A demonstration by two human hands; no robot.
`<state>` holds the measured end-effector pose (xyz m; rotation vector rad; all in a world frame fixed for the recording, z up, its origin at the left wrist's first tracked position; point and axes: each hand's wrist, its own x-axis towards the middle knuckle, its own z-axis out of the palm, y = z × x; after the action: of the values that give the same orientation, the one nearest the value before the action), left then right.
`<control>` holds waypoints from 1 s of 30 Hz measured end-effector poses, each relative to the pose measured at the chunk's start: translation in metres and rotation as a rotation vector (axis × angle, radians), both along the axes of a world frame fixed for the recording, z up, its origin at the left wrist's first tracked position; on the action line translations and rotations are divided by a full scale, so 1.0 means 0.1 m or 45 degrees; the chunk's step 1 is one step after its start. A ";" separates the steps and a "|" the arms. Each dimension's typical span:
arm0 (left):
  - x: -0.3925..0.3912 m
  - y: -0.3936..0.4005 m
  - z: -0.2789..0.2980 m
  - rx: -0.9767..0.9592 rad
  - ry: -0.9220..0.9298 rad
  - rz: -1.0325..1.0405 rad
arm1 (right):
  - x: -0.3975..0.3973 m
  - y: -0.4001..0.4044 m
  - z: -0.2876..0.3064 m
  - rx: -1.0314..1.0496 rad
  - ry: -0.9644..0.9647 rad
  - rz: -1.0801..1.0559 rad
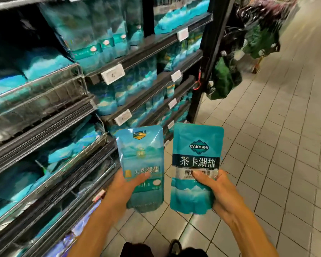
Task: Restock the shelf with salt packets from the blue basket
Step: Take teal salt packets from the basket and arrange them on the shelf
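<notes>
Two teal salt packets are held upright side by side in front of me. My left hand [126,184] grips the lighter packet [141,154], thumb across its lower front. My right hand [217,191] grips the darker packet [196,156], which has a black band of white characters; the thumb lies on its front. Both packets hang over the tiled floor, just right of the shelf [93,112]. The shelf's tiers hold many similar teal packets. The blue basket is not in view.
Wire-fronted shelf trays [44,86] run along the left with white price tags [112,73] on the rails. A black upright post [208,58] ends the shelf; green bagged goods [226,78] hang beyond it. Tiled aisle floor [276,145] stretches to the right.
</notes>
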<state>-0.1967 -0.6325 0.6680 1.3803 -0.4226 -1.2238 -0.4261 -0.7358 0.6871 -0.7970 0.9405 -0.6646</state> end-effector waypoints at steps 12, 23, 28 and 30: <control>0.26 -1.97 0.29 -0.057 -0.236 0.187 | 0.79 -2.03 0.18 -0.038 -0.252 0.230; 1.00 -3.58 0.54 -0.196 -0.435 0.164 | 1.61 -3.68 0.50 -0.222 -0.320 0.309; 1.13 -4.00 0.56 -0.178 -0.493 0.313 | 1.89 -4.14 0.63 -0.244 -0.381 0.448; 1.16 -4.10 0.57 -0.164 -0.488 0.367 | 1.99 -4.34 0.65 -0.263 -0.394 0.524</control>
<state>-0.0807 -1.0424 0.7247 1.5062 -0.5367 -0.6859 -0.2271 -1.1696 0.7523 -1.0021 0.4114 -0.5079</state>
